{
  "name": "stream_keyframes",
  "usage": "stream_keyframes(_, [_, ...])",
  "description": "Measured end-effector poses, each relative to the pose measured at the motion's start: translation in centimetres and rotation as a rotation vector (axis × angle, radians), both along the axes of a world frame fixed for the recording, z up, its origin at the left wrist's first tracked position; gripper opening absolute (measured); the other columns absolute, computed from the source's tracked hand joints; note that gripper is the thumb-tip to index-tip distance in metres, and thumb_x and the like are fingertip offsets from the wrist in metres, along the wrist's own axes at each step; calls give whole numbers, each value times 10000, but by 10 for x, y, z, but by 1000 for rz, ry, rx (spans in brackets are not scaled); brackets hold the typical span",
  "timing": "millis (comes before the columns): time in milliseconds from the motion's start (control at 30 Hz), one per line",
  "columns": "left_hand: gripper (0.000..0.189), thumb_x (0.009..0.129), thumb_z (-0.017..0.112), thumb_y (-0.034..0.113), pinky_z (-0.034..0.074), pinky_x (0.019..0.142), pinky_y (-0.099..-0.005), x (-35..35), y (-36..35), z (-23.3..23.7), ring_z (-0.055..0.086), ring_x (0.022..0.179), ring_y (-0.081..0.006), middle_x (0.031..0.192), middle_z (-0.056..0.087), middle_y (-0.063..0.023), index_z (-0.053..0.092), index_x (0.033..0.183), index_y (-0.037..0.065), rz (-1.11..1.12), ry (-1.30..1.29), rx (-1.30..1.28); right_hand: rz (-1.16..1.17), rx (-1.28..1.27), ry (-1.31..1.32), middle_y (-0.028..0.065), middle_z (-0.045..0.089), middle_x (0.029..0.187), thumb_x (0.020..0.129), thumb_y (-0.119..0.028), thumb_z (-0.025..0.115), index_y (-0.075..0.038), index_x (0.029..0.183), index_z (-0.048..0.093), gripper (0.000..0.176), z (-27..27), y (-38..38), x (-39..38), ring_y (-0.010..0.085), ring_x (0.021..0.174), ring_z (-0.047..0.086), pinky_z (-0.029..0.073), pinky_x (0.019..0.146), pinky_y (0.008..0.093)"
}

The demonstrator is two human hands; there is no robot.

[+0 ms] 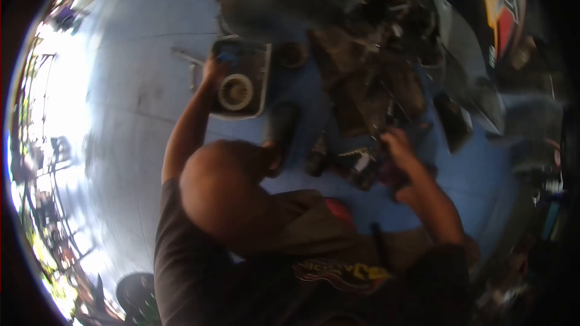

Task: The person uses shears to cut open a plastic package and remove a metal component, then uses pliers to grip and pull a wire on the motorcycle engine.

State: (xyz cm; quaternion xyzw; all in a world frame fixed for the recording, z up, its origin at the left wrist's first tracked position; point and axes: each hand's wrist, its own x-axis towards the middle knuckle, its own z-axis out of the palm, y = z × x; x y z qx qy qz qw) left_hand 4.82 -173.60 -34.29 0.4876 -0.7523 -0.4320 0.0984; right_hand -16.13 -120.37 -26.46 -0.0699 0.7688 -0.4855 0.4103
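Note:
My left hand [214,71] reaches over the left edge of a metal tray [266,78]. Its blurred fingers are beside a small blue thing [228,56] in the tray. Just below them, a round white ring-shaped part [235,92] with a brown centre lies in the same tray. On the other side, my right hand [397,145] is closed, with its fingers bent at the lower edge of a brown, dirty sheet [347,115]. What it grips is too blurred to make out. Dark metal parts [356,166] lie on the floor left of this hand.
A motorcycle with dark exposed mechanical parts [393,15] and a coloured panel [504,9] stands at the upper right. A round brown container [293,54] sits right of the tray. Long metal tools [188,57] lie left of it on the blue floor [145,84].

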Motion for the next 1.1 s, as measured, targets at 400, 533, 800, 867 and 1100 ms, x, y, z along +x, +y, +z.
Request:
stream_keyframes(400, [343,886,658,149,517,821,-310,38,125,196,665,940,-190,989,696,-174,608,1172,-32,-448,97,2,-77,-949,-920,131,640,840,894,-246,408,54,1108,596,413,58,-97,18,167,605,570,443,587,330])
stream_keyframes(533, [395,891,651,136,523,811,-314,13,167,335,661,924,-181,1003,697,-136,561,1239,-28,-508,301,-110,-118,-1055,-877,134,626,820,901,-258,394,62,1127,575,431,84,-99,25,164,594,562,424,569,320])
stream_keyframes(800, [428,833,711,115,534,762,-307,-53,277,355,680,855,-195,998,689,-124,585,1233,29,-1067,80,-322,-84,-1119,-847,134,602,713,923,-256,368,54,960,589,383,144,-73,64,167,519,536,420,536,335])
stream_keyframes(867, [344,830,716,106,531,744,-291,-58,292,346,670,815,-159,926,699,-95,635,1153,18,-1018,255,-272,-90,-1104,-749,136,601,699,925,-241,371,56,947,587,368,160,-64,65,172,510,535,426,530,345])
stream_keyframes(1100, [246,865,687,81,517,696,-268,-53,307,348,635,750,-90,828,689,-63,664,1090,-15,-962,309,37,-130,-1101,-636,146,633,714,943,-192,388,48,952,598,320,169,-41,74,199,540,583,469,528,366])
